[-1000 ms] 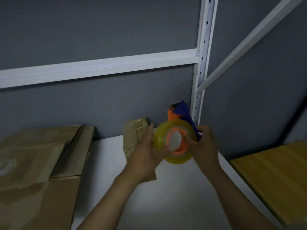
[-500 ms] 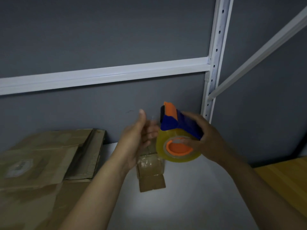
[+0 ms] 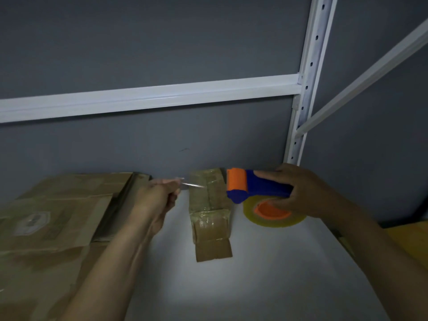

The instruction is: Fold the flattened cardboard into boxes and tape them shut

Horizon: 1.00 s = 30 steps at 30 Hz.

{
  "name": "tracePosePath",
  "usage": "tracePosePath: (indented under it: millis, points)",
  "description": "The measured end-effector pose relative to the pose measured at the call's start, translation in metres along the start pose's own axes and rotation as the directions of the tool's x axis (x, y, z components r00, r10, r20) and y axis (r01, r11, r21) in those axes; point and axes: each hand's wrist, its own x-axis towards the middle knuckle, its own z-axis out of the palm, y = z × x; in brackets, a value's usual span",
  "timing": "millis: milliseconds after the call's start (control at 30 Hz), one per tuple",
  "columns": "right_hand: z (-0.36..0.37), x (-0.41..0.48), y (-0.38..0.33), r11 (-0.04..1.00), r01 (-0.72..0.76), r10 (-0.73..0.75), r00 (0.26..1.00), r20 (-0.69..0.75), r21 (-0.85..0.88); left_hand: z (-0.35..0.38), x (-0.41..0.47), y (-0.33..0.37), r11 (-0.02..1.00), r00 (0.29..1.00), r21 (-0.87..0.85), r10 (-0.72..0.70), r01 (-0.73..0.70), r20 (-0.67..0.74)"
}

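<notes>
Cardboard waits in two places: a small box [image 3: 209,212], already wrapped in shiny tape, lies on the white worktop [image 3: 266,274] between your hands, and a stack of flattened cardboard [image 3: 53,218] sits at the left edge against the grey wall. Your left hand [image 3: 155,200] pinches the loose end of a clear strip of tape [image 3: 190,185], while your right hand [image 3: 298,193] is wrapped around the blue and orange tape dispenser [image 3: 254,188] with its yellowish roll [image 3: 274,216] hanging just beside the small box. The strip stretches in the air over the far end of the box, and that is your main risk: if you let it slacken, it may fold onto itself or stick to your fingers, and clear tape in this dim light is hard to find again. Pull at an angle and it could land crooked or wrinkle across the layers already there. The box looks light, so the strip may drag or lift it when it catches, with neither hand free to pin it down. One flap at the near end looks untaped. The white shelf post [image 3: 301,112] stands close behind your right hand, so a wide swing of the dispenser could knock it, and the stack crowds your left elbow.
</notes>
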Motion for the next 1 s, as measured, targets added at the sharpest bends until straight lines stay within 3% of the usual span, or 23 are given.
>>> tracePosePath:
  millis: [100, 267, 367, 567, 700, 800, 867, 933, 1000]
  points:
    - [0.004, 0.0, 0.012, 0.991, -0.022, 0.033, 0.996, 0.078, -0.133, -0.008, 0.002, -0.021, 0.993, 0.999, 0.102, -0.054, 0.054, 0.001]
    - [0.015, 0.005, 0.012, 0.983, -0.001, 0.028, 0.989, 0.144, -0.183, -0.011, 0.01, -0.051, 0.986, 0.993, 0.122, -0.115, 0.117, -0.025]
    - [0.018, 0.007, 0.012, 0.984, -0.016, 0.05, 0.98, 0.192, -0.176, -0.005, 0.015, -0.068, 0.979, 0.988, 0.146, -0.132, 0.142, -0.077]
    - [0.036, 0.003, 0.011, 0.995, -0.079, 0.094, 0.963, 0.251, -0.067, -0.001, 0.016, -0.088, 0.976, 0.977, 0.048, -0.213, 0.214, -0.029]
    - [0.047, 0.009, 0.004, 0.993, -0.079, 0.098, 0.967, 0.235, -0.088, -0.005, 0.029, -0.092, 0.96, 0.994, 0.269, -0.048, 0.074, -0.102]
    - [0.056, 0.015, -0.007, 0.992, -0.059, 0.08, 0.975, 0.207, -0.108, -0.015, 0.025, -0.087, 0.849, 0.95, 0.506, 0.267, -0.152, -0.162]
    - [0.064, 0.019, -0.015, 0.993, -0.034, 0.055, 0.98, 0.19, -0.114, -0.014, 0.018, -0.08, 0.819, 0.91, 0.454, 0.412, -0.35, -0.041]
    - [0.072, 0.021, -0.021, 0.995, -0.031, 0.048, 0.982, 0.185, -0.094, -0.011, 0.015, -0.079, 0.785, 0.921, 0.482, 0.332, -0.39, 0.206]
    - [0.077, 0.02, -0.023, 0.996, -0.04, 0.054, 0.982, 0.18, -0.083, -0.017, 0.022, -0.087, 0.537, 0.89, 0.71, 0.251, -0.455, 0.381]
